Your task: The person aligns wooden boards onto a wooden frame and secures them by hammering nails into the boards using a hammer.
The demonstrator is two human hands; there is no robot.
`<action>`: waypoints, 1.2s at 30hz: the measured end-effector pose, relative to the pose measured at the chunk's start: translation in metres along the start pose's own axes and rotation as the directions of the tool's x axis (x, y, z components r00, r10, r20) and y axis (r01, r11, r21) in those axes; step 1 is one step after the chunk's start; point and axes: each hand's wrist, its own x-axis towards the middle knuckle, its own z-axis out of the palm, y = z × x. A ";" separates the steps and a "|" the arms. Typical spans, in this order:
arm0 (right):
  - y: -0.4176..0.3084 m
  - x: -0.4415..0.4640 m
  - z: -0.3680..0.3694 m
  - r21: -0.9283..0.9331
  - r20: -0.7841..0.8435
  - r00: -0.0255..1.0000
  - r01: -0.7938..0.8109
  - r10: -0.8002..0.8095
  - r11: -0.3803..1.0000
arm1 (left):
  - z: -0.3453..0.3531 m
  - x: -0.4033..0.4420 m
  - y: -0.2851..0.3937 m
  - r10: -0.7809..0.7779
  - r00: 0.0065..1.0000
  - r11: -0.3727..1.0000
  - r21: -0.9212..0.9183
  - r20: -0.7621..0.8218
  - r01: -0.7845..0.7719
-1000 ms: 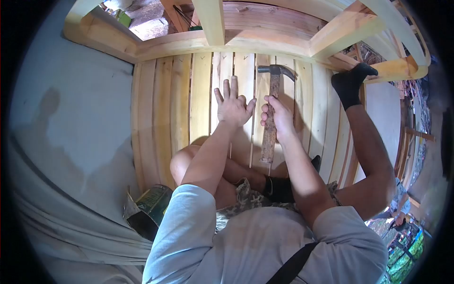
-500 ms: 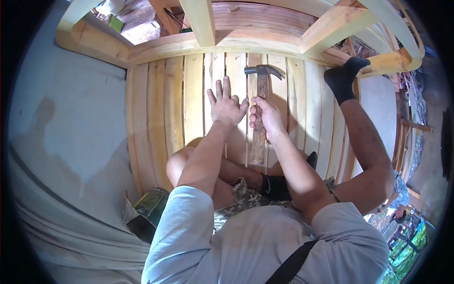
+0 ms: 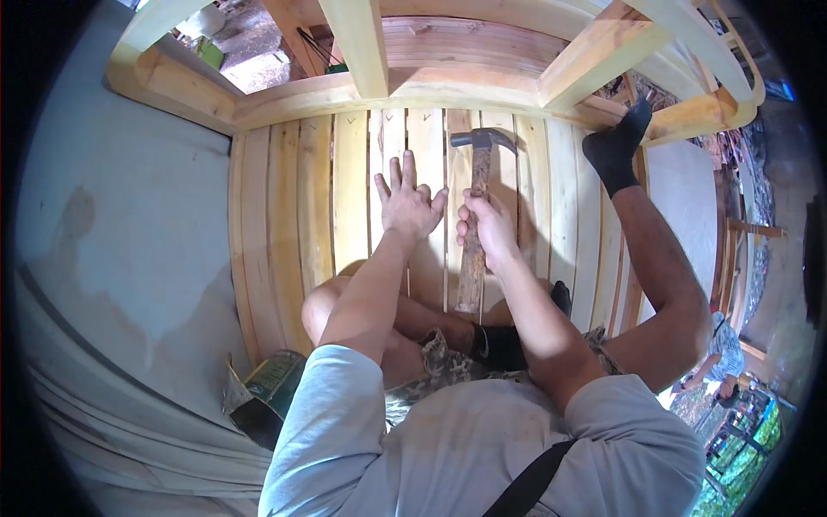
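Observation:
A claw hammer (image 3: 475, 258) with a worn wooden handle and dark metal head is gripped partway along its handle by my right hand (image 3: 493, 226). Its head points away from me, with the curved claw towards the right. Just left of it, my left hand (image 3: 412, 210) rests over the pale wooden slats (image 3: 351, 181) with several fingers stretched out. The index finger looks bent and the thumb points towards the hammer. I see nothing held in that hand, though the space under its palm is hidden. Small pencil ticks mark the far ends of some slats.
A wooden frame with uprights (image 3: 366, 47) borders the slats at the far side. An open, dark green tin (image 3: 274, 383) stands at my left by a pale cloth-like wall (image 3: 129, 207). My socked foot (image 3: 622, 146) braces at the right. Another person (image 3: 724, 351) is at far right.
The hammer and my right hand have shifted slightly nearer to me, and the handle now tilts a little. My left hand stays nearly in place; the whole view has shifted slightly.

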 end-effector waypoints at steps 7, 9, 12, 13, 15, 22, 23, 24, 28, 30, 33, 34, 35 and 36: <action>-0.018 -0.026 -0.007 0.037 0.195 0.931 0.309 -0.310 0.950 | -0.010 0.002 -0.001 0.006 1.000 0.997 -0.079 0.007 -0.005; 0.016 -0.027 -0.033 -0.284 0.079 0.983 0.179 -0.164 0.942 | -0.016 0.003 -0.006 0.032 0.998 0.986 -0.165 0.046 -0.024; 0.057 -0.018 -0.069 -0.639 -0.033 0.929 0.263 -0.368 0.723 | -0.009 -0.004 0.005 0.049 0.995 0.997 -0.064 0.084 -0.044; 0.064 -0.017 -0.078 -0.640 -0.034 0.931 0.259 -0.363 0.723 | 0.006 -0.004 0.006 0.066 0.995 0.997 0.025 0.072 -0.068; 0.072 -0.019 -0.087 -0.673 -0.097 0.948 0.162 -0.303 0.721 | 0.010 -0.010 0.009 0.103 0.990 0.995 -0.003 0.094 -0.103; 0.032 -0.025 -0.051 -0.515 -0.043 0.963 0.208 -0.268 0.831 | 0.017 -0.002 0.010 0.108 0.974 0.985 0.113 0.197 -0.132; 0.025 -0.022 -0.043 -0.519 -0.036 0.964 0.207 -0.264 0.829 | 0.014 -0.002 0.012 0.112 0.990 0.988 0.097 0.090 -0.121; 0.019 -0.018 -0.036 -0.517 -0.001 0.958 0.246 -0.288 0.820 | 0.012 -0.003 0.014 0.104 0.991 0.989 0.094 0.090 -0.113; 0.021 0.014 -0.032 -0.630 0.089 0.930 0.330 -0.357 0.703 | -0.014 -0.009 0.020 0.080 0.978 0.995 0.040 0.195 -0.090; 0.016 0.029 -0.030 -0.703 0.134 0.908 0.370 -0.398 0.607 | -0.013 -0.011 0.016 0.110 0.968 0.986 0.095 0.226 -0.134; 0.012 0.031 -0.026 -0.828 0.095 0.937 0.263 -0.337 0.496 | -0.014 -0.014 0.016 0.111 0.968 0.986 0.098 0.224 -0.136; 0.010 0.027 -0.027 -0.795 0.087 0.932 0.278 -0.353 0.539 | -0.017 -0.014 0.016 0.109 0.969 0.987 0.089 0.222 -0.132; 0.003 0.016 -0.022 -0.762 0.077 0.927 0.291 -0.366 0.578 | -0.023 -0.016 0.017 0.103 0.968 0.993 0.034 0.231 -0.114; -0.006 -0.003 -0.012 -0.675 0.099 0.925 0.333 -0.367 0.659 | -0.028 -0.018 0.019 0.096 0.966 0.995 -0.021 0.242 -0.094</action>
